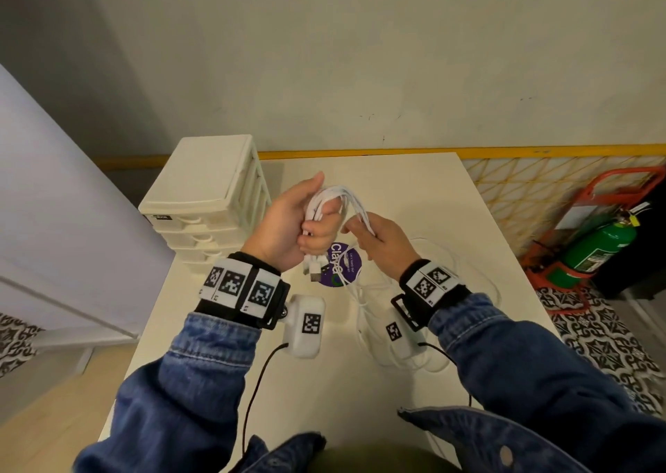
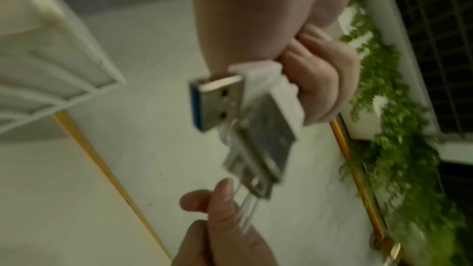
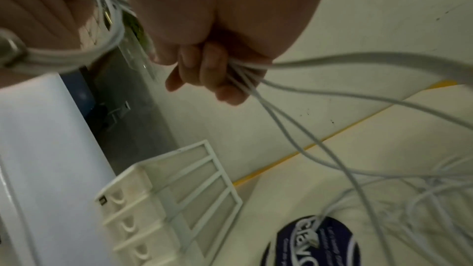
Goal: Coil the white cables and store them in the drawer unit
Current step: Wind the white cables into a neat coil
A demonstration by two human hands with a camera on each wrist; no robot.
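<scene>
Above the middle of the white table [image 1: 414,180], my left hand [image 1: 306,220] grips a bundle of white cables [image 1: 324,198]. Their USB plugs [image 1: 314,271] hang below my fist; the left wrist view shows these plugs [image 2: 230,102] close up. My right hand [image 1: 371,236] holds several strands of the same cables [image 3: 245,80] just right of the left hand. The loose lengths [image 3: 384,189] trail down onto the table. The cream drawer unit [image 1: 209,198] stands at the table's far left corner, its drawers [image 3: 133,228] closed.
A round purple sticker [image 1: 342,265] lies on the table under my hands. A wall runs behind the table, with a yellow strip [image 1: 504,152] along its base. A green fire extinguisher [image 1: 594,252] in a red stand sits on the floor at right.
</scene>
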